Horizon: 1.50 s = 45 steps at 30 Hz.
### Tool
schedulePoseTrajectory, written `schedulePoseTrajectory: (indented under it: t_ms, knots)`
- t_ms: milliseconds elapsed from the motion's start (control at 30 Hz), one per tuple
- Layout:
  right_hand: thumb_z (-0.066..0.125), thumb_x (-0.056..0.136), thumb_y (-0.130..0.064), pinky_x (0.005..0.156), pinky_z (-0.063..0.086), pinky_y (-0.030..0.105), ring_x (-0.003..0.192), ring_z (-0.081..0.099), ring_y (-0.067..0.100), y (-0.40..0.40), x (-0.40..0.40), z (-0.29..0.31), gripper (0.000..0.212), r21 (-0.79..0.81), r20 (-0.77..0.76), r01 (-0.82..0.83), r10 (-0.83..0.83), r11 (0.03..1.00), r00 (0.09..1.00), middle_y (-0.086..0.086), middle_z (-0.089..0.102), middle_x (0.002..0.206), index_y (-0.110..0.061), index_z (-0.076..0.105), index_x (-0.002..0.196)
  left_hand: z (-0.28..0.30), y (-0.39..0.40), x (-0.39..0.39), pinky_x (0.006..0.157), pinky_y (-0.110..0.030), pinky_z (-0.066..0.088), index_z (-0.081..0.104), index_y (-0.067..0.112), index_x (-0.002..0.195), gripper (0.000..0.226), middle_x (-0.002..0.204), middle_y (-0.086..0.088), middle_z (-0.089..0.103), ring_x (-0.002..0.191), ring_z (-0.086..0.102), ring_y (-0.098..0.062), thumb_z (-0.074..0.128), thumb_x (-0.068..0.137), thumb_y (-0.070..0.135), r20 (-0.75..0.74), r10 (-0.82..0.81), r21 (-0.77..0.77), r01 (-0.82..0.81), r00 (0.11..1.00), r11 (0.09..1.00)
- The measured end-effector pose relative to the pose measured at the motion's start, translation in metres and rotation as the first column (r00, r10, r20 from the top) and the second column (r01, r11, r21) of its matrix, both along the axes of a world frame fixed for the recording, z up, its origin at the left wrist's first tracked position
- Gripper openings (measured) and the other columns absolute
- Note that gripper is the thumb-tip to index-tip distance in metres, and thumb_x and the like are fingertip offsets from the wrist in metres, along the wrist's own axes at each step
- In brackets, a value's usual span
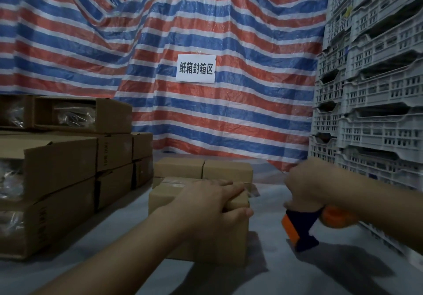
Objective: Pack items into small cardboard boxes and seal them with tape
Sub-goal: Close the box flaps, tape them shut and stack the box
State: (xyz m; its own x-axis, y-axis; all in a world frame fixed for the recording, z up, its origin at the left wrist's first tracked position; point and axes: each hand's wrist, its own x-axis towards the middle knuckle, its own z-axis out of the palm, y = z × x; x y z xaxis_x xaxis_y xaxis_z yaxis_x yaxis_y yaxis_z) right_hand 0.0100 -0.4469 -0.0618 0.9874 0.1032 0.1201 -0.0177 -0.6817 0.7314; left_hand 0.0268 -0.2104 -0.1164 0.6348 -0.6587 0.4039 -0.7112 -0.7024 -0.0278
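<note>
Nearest, the left hand (212, 199) lies flat atop a small brown cardboard box (199, 230) on the grey bench (263, 278). Beside it, the right hand (306, 184) grips an orange-and-black tape dispenser (302, 228); loose tape may wrinkle or restick. Stacked brown cartons (57, 180) sit beyond.

Left hand (212, 199) on box (201, 228), right hand (304, 184) gripping tape dispenser (302, 228)

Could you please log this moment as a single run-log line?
left hand: presses small box top | right hand: grips tape dispenser, beside box | tape strip on top
</note>
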Motion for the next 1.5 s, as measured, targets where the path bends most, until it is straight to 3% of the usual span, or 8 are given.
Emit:
schedulePoseTrajectory:
  t_ms: [267,567,700,767,900,967,1300,1500]
  knots:
    - [0.032,0.085,-0.078,0.035,0.028,0.020,0.033,0.038,0.009,-0.048,-0.039,-0.084,0.056,0.188,0.565,-0.270,0.121,0.944,0.816,-0.009,0.038,0.045,-0.032,0.011,0.060,-0.001,0.000,0.000,0.082,-0.024,0.034,0.039,0.042,0.143,0.057,0.140,0.010,0.052,0.117,0.053,-0.011,0.033,0.093,0.070,0.042,-0.005,-0.020,0.006,0.999,1.000]
    - [0.018,0.092,-0.078,0.043,0.028,0.024,0.048,0.043,0.005,-0.051,-0.048,-0.110,0.067,0.353,0.527,-0.059,-0.146,0.934,0.838,-0.009,0.043,0.058,-0.025,0.048,0.066,0.000,-0.002,-0.004,0.068,-0.019,0.030,0.042,0.042,0.141,0.056,0.136,0.011,0.055,0.113,0.054,-0.011,0.034,0.093,0.070,0.039,0.005,-0.025,-0.004,0.999,1.000]
    - [0.021,0.102,-0.062,0.053,0.038,0.028,0.058,0.051,0.017,-0.029,-0.046,-0.075,0.047,0.319,0.433,-0.093,-0.058,0.943,0.899,-0.004,0.042,0.066,-0.032,0.052,0.120,-0.001,-0.002,-0.003,0.080,-0.027,0.033,0.039,0.042,0.143,0.058,0.140,0.011,0.052,0.119,0.052,-0.013,0.034,0.093,0.071,0.050,0.015,-0.018,-0.015,0.999,1.000]
    - [0.015,0.099,-0.064,0.055,0.038,0.028,0.064,0.056,0.014,-0.008,-0.041,-0.052,0.060,0.547,0.542,-0.281,-0.078,0.789,0.837,-0.007,0.051,0.068,-0.026,0.060,0.095,-0.001,-0.002,-0.002,0.081,-0.028,0.034,0.038,0.042,0.144,0.058,0.141,0.011,0.052,0.119,0.052,-0.013,0.035,0.093,0.071,0.046,0.015,-0.024,-0.014,0.999,1.000]
    - [0.030,0.103,-0.050,0.079,0.044,0.034,0.095,0.058,0.015,0.045,-0.014,-0.009,0.036,0.869,0.463,-0.466,-0.057,-0.165,0.884,-0.006,0.063,0.100,-0.029,0.059,0.096,-0.002,-0.002,0.000,0.075,-0.028,0.034,0.040,0.043,0.141,0.057,0.136,0.011,0.055,0.113,0.053,-0.011,0.036,0.092,0.071,0.038,0.000,-0.044,0.002,0.999,0.999]
    - [0.035,0.105,-0.044,0.082,0.041,0.027,0.101,0.056,0.010,0.071,-0.004,0.001,0.025,0.837,0.405,-0.379,-0.020,-0.396,0.914,-0.007,0.061,0.108,-0.032,0.056,0.109,-0.001,-0.002,0.001,0.076,-0.028,0.034,0.040,0.043,0.141,0.058,0.136,0.012,0.055,0.113,0.053,-0.011,0.036,0.091,0.072,0.052,0.002,-0.042,0.001,0.999,0.999]
    - [0.035,0.103,-0.056,0.049,0.050,0.015,0.075,0.068,0.002,0.096,0.021,-0.057,0.033,0.602,0.238,-0.154,-0.008,-0.784,0.971,-0.017,0.070,0.088,-0.034,0.058,0.106,-0.002,-0.002,0.000,0.073,-0.028,0.038,0.052,0.035,0.120,0.049,0.107,0.009,0.064,0.088,0.055,-0.007,0.050,0.086,0.069,0.063,0.011,-0.071,-0.007,0.998,0.997]
    - [0.040,0.103,-0.050,0.082,0.059,0.041,0.105,0.072,0.031,0.090,0.009,-0.078,0.045,0.491,0.205,-0.116,-0.015,-0.863,0.979,0.016,0.075,0.110,-0.018,0.068,0.120,-0.001,0.002,-0.001,0.071,-0.019,0.036,0.048,0.038,0.123,0.051,0.115,0.013,0.060,0.092,0.051,-0.001,0.059,0.082,0.066,-0.011,-0.055,-0.176,0.053,0.998,0.983]
